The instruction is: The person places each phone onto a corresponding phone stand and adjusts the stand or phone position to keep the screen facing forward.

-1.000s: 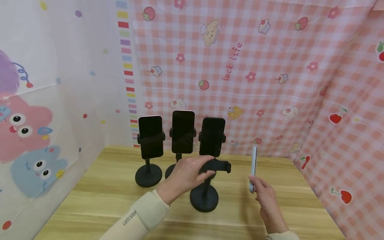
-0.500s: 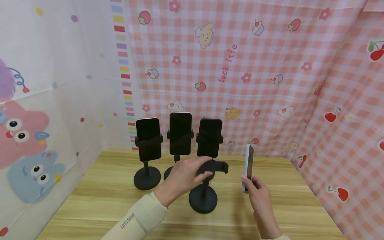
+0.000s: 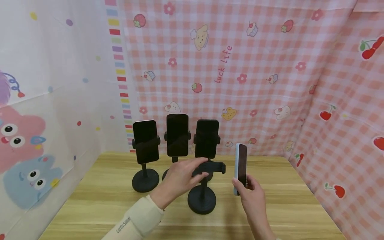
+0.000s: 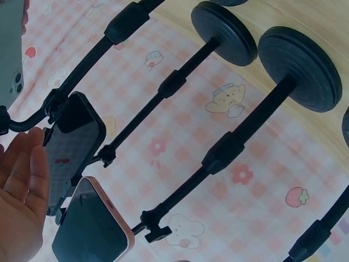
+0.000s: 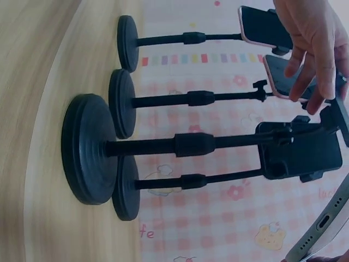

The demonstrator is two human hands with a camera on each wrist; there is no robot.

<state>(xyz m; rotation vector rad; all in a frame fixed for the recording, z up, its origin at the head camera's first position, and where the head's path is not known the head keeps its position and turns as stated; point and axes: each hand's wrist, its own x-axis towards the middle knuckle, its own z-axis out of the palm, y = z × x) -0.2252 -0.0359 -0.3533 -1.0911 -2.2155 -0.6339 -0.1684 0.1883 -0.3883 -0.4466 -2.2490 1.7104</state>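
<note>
My left hand pinches the left end of the black clamp on the front phone stand. No phone sits in that clamp, and the stand's round base rests on the table. To the right, my right hand grips a smartphone with a pale blue edge, held upright with its dark screen angled toward the head camera. A small gap separates this phone from the clamp. Its bottom edge with the charging port shows in the right wrist view, and its camera lenses appear at the left wrist view's edge.
Behind the front stand are three more black stands, each bearing a dark-screened phone: left, middle and right. The wooden table ends at a pink checked cloth behind and patterned cloths at both sides.
My right hand has brought the smartphone leftward, nearer the clamp, turning it from edge-on so that more of its screen shows. My left hand keeps its hold on the clamp.
</note>
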